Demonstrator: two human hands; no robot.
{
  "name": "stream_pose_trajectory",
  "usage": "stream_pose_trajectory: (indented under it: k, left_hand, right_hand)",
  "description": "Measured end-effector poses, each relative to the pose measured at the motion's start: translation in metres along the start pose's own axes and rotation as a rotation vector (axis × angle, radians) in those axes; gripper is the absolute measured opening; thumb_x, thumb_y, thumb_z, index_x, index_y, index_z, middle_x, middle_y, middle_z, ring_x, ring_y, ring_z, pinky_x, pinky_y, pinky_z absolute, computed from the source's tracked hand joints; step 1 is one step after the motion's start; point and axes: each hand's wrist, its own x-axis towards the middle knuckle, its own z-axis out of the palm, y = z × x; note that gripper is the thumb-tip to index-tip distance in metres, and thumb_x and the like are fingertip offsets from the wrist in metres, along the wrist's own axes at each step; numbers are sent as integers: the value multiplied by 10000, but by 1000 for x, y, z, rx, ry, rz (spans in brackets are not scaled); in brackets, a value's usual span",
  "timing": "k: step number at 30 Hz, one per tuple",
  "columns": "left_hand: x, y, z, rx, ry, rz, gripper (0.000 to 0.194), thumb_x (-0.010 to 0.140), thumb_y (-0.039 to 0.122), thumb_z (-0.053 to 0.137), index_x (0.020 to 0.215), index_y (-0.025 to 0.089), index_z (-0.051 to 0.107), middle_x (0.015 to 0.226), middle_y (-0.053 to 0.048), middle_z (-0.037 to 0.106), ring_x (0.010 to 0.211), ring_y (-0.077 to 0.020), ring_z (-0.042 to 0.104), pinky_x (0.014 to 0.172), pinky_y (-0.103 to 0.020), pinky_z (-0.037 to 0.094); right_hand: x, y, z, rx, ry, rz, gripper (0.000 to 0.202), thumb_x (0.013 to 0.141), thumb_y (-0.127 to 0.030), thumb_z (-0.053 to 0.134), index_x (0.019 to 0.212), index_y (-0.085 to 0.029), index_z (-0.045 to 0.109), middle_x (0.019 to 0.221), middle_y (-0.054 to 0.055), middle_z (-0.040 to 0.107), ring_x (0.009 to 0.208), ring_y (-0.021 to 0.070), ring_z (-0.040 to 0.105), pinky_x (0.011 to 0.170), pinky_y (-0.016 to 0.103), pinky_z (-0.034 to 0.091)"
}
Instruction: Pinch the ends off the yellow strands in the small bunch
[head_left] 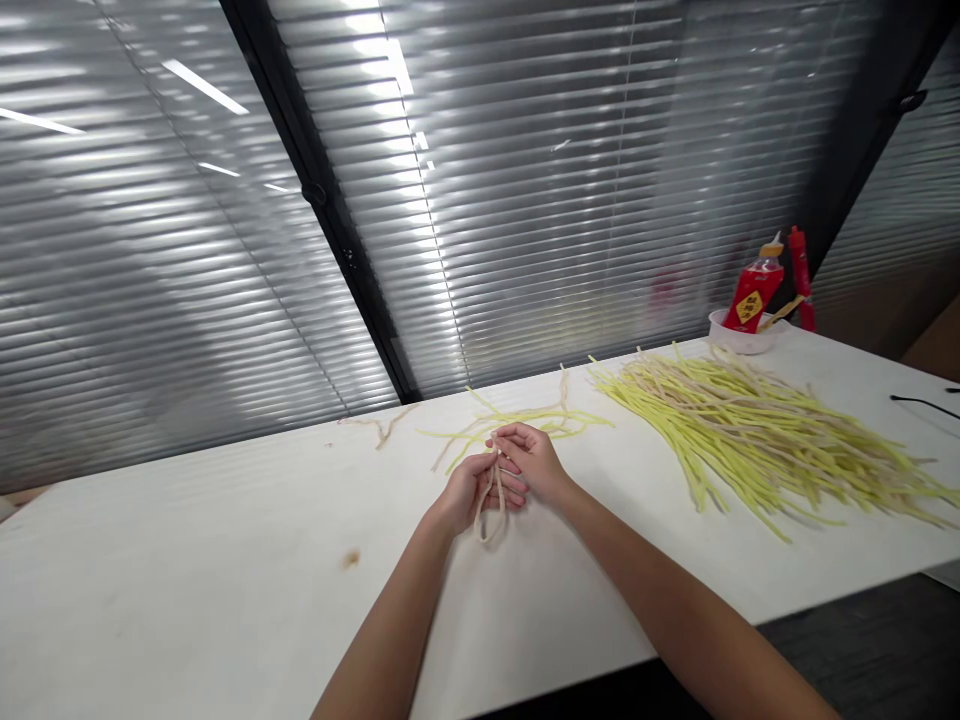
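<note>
Near the middle of the white table, a beige cord (501, 500) is bent into a narrow loop that hangs down between my hands. My left hand (469, 488) is palm up, its thumb pressed on the cord near the top and its other fingers behind the loop. From the right, my right hand (531, 455) pinches the top end of the cord, its fingertips touching those of my left hand. Several loose yellow and beige strands (581, 415) lie on the table just beyond my hands.
A large pile of yellow and beige strands (705, 420) spreads over the table (225, 580) at the right. Behind it, a plastic bowl (739, 340) holds a red bottle (754, 290). A beige strand (384, 435) lies left of my hands. Blinds (525, 200) rise behind the table.
</note>
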Motion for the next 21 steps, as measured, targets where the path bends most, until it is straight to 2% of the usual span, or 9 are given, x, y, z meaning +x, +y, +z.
stream_pose_trajectory:
  k: [3,7,11,15,18,21]
  left_hand:
    - [-1,1,1,29,-12,0,337,813,387,468,809,91,628,724,-152,686,629,-225,652,677,-355,489]
    - [-3,2,3,82,-10,60,364,805,439,517,834,93,625,760,-146,682,646,-216,652,676,-337,483]
    - [-3,5,6,117,133,153,371,758,470,604,835,107,620,815,-114,669,676,-202,651,688,-323,488]
    - [-1,5,7,106,279,320,330,697,433,696,855,157,608,816,-46,649,707,-160,630,654,-260,478]
    - [2,4,5,68,293,390,344,685,421,714,913,183,617,848,-38,650,768,-161,623,670,-257,478]
    - [3,3,4,-3,278,374,385,655,422,738,931,168,649,899,-63,663,795,-170,618,700,-278,481]
  right_hand:
    - [1,0,-1,8,16,24,278,678,-429,700,793,-193,609,788,23,684,380,44,388,389,224,361]
    - [2,-1,-2,25,51,35,282,642,-406,733,773,-182,623,729,19,674,435,69,461,429,226,384]
    - [4,-2,-3,78,60,22,280,623,-385,752,767,-178,631,688,9,662,514,103,535,509,246,428]
    - [4,-4,-4,93,62,25,283,630,-387,752,783,-183,629,715,11,668,640,135,597,617,259,451]
    - [4,-3,-5,115,22,83,324,630,-404,755,787,-197,561,689,-5,663,599,119,578,585,240,424]
    - [4,-1,-6,175,-11,148,418,603,-417,773,786,-219,453,657,-26,651,545,108,549,550,230,405]
